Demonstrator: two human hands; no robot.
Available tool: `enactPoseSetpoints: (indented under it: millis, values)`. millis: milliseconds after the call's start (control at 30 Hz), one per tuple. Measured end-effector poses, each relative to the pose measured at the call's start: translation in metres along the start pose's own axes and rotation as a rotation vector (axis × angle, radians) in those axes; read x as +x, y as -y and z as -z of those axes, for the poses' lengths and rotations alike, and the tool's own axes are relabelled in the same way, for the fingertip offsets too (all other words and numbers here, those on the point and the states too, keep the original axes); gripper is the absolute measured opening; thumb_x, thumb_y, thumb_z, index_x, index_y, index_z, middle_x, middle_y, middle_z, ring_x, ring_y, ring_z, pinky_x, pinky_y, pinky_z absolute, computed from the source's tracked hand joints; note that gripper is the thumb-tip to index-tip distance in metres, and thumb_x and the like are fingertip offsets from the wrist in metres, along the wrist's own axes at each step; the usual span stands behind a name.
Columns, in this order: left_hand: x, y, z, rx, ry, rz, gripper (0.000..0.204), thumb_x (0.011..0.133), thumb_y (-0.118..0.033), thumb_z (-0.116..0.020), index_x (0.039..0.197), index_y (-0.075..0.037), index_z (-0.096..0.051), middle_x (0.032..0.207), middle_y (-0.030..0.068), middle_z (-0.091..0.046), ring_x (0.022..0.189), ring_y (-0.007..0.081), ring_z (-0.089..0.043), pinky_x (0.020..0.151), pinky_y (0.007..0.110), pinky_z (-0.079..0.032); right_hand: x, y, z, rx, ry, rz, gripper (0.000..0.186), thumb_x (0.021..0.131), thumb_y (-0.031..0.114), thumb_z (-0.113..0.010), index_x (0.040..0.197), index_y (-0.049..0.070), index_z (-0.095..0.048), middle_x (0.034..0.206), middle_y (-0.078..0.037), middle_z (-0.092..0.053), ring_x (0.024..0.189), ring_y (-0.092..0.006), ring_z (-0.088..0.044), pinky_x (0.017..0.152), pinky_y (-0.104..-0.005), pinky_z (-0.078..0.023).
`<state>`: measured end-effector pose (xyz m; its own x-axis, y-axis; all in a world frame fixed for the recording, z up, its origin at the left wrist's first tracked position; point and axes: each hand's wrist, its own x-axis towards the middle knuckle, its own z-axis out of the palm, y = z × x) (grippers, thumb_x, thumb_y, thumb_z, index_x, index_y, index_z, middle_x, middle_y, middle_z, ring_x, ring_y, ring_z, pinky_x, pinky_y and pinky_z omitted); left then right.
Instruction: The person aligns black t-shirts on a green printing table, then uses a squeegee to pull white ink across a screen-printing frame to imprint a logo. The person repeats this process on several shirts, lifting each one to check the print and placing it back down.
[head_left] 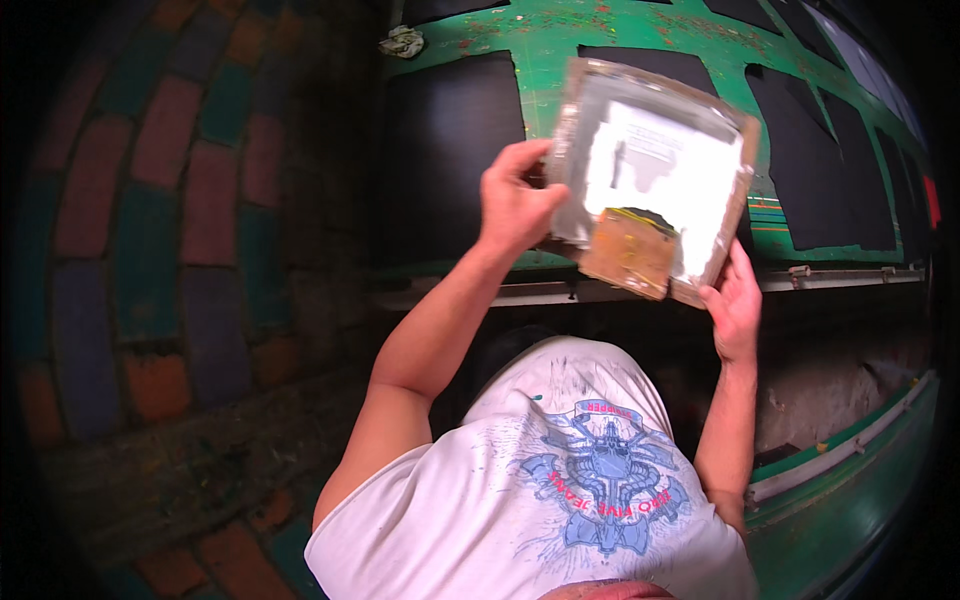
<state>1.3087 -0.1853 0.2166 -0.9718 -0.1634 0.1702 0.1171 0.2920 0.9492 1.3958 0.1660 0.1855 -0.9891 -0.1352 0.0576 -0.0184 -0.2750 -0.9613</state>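
Observation:
Both my hands hold up a small screen-printing frame (745, 165), tilted above the near edge of the green table. Its rim is brown and worn, and a bright white panel fills the inside. My left hand (518, 200) is closed on the left side of the frame, thumb on top. Around the lower right corner my right hand (735, 305) is closed, with part of its fingers hidden behind the rim. A flat brown piece (630, 255) with yellow smears and a dark upper edge lies against the frame's lower part; I cannot tell whether it is attached.
Several black sheets (450, 150) lie spread on the green table (540, 90), which is speckled with paint. A crumpled rag (402, 41) sits at the far left. A metal rail (830, 281) runs along the table's near edge. Coloured paving bricks (155, 265) cover the floor at left.

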Motion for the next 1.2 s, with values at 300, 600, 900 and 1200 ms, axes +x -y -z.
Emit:
enactPoseSetpoints:
  millis: [300, 600, 900, 1200]
  values:
    - [-0.032, 0.098, 0.249, 0.073, -0.327, 0.141, 0.075, 0.085, 0.012, -0.077, 0.159, 0.002, -0.064, 0.143, 0.0148, -0.075, 0.123, 0.0198, -0.073, 0.111, 0.034, -0.057, 0.09, -0.094, -0.245, -0.391, 0.178, -0.188, 0.067, 0.101, -0.002, -0.08, 0.163, -0.005, -0.055, 0.145, -0.012, -0.065, 0.121, -0.0172, -0.07, 0.101, -0.0319, -0.061]
    - [-0.036, 0.162, 0.269, -0.129, -0.32, 0.313, 0.074, 0.086, 0.014, -0.076, 0.158, 0.005, -0.063, 0.148, 0.0157, -0.073, 0.13, 0.0223, -0.072, 0.115, 0.035, -0.054, 0.103, -0.118, -0.291, -0.737, 0.114, -0.357, 0.074, 0.096, 0.029, -0.087, 0.156, -0.007, -0.061, 0.149, -0.023, -0.064, 0.123, -0.0321, -0.07, 0.108, -0.0433, -0.058]
    - [-0.031, 0.161, 0.274, -0.162, -0.277, 0.333, 0.068, 0.087, 0.01, -0.075, 0.155, 0.006, -0.066, 0.145, 0.0145, -0.075, 0.127, 0.0179, -0.073, 0.114, 0.033, -0.055, 0.091, -0.119, -0.3, -0.737, 0.066, -0.421, 0.061, 0.098, 0.015, -0.083, 0.154, -0.002, -0.065, 0.14, -0.014, -0.067, 0.114, -0.0255, -0.069, 0.104, -0.0408, -0.059]
    - [-0.031, 0.167, 0.274, -0.082, -0.273, 0.244, 0.067, 0.087, 0.008, -0.074, 0.154, 0.004, -0.069, 0.14, 0.0151, -0.078, 0.121, 0.0159, -0.075, 0.11, 0.031, -0.057, 0.068, -0.089, -0.353, -1.084, 0.428, 0.418, 0.046, 0.09, 0.008, -0.085, 0.135, 0.004, -0.076, 0.142, -0.016, -0.068, 0.135, -0.0363, -0.064, 0.113, -0.0485, -0.053]
